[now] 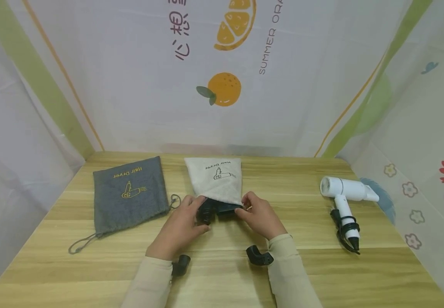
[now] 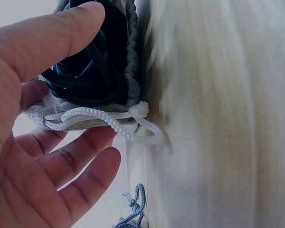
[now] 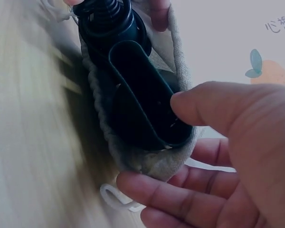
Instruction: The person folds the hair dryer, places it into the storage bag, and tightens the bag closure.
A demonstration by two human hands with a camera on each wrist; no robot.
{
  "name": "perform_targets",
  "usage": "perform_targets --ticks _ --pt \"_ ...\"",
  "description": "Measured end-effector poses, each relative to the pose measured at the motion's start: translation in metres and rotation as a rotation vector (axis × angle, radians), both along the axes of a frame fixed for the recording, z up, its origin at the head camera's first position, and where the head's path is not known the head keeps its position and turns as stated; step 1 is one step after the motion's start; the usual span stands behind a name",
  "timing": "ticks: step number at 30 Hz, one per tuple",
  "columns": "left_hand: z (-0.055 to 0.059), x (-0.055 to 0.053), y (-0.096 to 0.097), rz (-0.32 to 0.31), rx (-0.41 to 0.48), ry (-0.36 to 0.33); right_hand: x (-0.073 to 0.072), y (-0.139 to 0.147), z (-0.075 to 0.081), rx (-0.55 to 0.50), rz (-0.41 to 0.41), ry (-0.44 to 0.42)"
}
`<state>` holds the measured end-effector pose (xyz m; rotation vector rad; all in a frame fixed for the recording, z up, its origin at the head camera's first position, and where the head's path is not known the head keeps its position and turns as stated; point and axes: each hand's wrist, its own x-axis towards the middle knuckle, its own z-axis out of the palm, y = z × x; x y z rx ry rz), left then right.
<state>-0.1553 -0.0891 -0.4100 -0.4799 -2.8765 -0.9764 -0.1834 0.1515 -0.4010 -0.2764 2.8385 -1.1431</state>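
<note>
A pale grey drawstring bag (image 1: 218,177), printed "Hair Dryer", lies at the middle of the table with its mouth toward me. A dark hair dryer (image 1: 227,208) sits partly inside; its flat nozzle opening (image 3: 142,90) and cord-wrapped handle (image 2: 85,71) show at the mouth. My left hand (image 1: 183,222) holds the handle end between thumb and index finger, its other fingers along the bag's outside. At the other side, my right hand (image 1: 260,214) grips the bag's rim, thumb at the nozzle edge and fingers outside the cloth. The dryer's body is hidden in the bag.
A dark grey drawstring bag (image 1: 129,199) lies flat at the left, its cords spread out. At the right is a white hair dryer (image 1: 348,190) with its black cord wound round the handle. White printed curtains (image 1: 283,119) hang behind and beside the wooden table (image 1: 222,286).
</note>
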Motion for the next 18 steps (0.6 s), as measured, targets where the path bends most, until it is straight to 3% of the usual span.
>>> perform_targets --ticks 18 --pt "0.0005 -0.0012 0.0002 0.036 -0.003 0.007 0.0008 -0.0006 -0.0021 -0.02 0.007 0.023"
